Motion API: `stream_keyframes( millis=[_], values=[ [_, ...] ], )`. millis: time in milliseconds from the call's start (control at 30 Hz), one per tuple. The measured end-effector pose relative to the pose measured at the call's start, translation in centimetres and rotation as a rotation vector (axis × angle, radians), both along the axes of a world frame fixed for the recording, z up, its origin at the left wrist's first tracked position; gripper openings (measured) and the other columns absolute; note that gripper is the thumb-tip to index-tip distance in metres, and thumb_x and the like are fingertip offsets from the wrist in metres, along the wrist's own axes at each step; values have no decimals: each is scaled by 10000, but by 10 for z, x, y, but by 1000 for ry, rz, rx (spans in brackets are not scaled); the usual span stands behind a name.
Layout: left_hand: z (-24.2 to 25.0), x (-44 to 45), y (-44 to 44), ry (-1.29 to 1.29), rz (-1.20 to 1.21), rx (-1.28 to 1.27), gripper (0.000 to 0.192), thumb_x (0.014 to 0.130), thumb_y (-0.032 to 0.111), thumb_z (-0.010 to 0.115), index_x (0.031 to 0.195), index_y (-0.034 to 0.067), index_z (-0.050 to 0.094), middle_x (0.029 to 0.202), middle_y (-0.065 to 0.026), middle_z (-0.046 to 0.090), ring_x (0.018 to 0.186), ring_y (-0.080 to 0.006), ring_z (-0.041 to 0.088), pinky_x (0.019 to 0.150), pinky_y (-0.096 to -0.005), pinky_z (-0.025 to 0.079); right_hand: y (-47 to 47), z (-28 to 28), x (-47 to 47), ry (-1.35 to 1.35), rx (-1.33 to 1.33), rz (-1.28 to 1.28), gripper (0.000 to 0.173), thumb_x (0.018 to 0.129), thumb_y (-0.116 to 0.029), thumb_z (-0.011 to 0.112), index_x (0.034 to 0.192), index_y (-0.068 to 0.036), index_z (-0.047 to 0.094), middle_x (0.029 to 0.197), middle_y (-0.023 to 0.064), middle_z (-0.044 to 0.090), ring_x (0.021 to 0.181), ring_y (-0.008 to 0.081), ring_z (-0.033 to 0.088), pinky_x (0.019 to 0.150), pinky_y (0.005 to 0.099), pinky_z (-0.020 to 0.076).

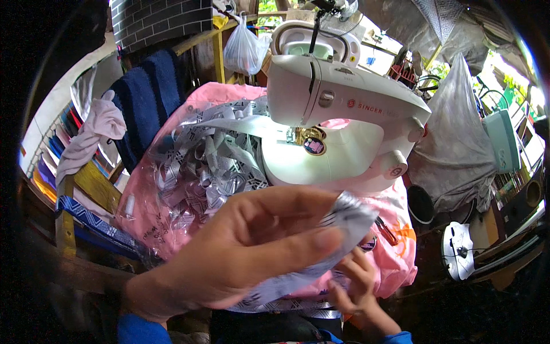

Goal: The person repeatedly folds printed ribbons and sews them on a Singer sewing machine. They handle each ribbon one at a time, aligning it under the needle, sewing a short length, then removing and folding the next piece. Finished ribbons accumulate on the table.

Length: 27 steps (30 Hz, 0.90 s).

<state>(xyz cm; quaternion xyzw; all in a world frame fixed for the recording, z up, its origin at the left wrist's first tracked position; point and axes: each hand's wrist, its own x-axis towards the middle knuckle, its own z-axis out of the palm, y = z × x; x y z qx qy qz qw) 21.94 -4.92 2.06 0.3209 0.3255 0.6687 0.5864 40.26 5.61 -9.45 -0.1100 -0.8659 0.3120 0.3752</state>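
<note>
My left hand (240, 245) is raised in the foreground, pinching a grey-white patterned fabric strip (354, 217) between thumb and fingers. The strip trails below the hand toward my lap. Behind it, my right hand (361, 284) is close to the strip with bent fingers; the strip partly hides it, and its hold is unclear. Beyond both hands stands a white Singer sewing machine (343, 88), its lamp lit. A pale strip (240, 124) leads to the needle area (293, 136). To the machine's left lies a tangled heap of similar strips (227, 165).
Pink cloth (399, 275) covers the work surface, with clear plastic (150, 215) and a white thread spool (129, 205) at left. A small red-handled tool (387, 232) lies right of my hands. A blue striped towel (148, 103) hangs at left, a draped grey cover (451, 146) at right.
</note>
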Motion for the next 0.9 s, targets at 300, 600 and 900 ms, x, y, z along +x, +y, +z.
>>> stream_keyframes(
  millis=[300, 600, 900],
  values=[
    [7, -47, 10, -139, 267, 23, 312, 976, 318, 439, 1097, 60, 568, 728, 27, 506, 653, -117, 469, 604, -280, 423, 2, -18, -19, -125, -677, 435, 142, 806, -39, 677, 923, 34, 644, 812, 105, 599, 739, 169, 572, 638, 293, 424],
    [-50, -188, -43, 499, 263, -265, 172, 938, 204, 538, 830, 71, 522, 643, 18, 417, 544, -56, 396, 431, -203, 316, 83, -17, 56, -500, -827, 432, 231, 912, -149, 583, 978, 62, 653, 876, 116, 666, 860, 161, 614, 775, 295, 467],
    [-94, -57, 33, 1381, 326, 364, 260, 797, 8, 600, 1055, 36, 616, 1037, -141, 615, 985, -322, 575, 915, -392, 432, 57, 26, 28, -639, -319, 329, 134, 828, -79, 652, 903, 31, 637, 792, 135, 629, 740, 252, 640, 658, 321, 499]
  ],
)
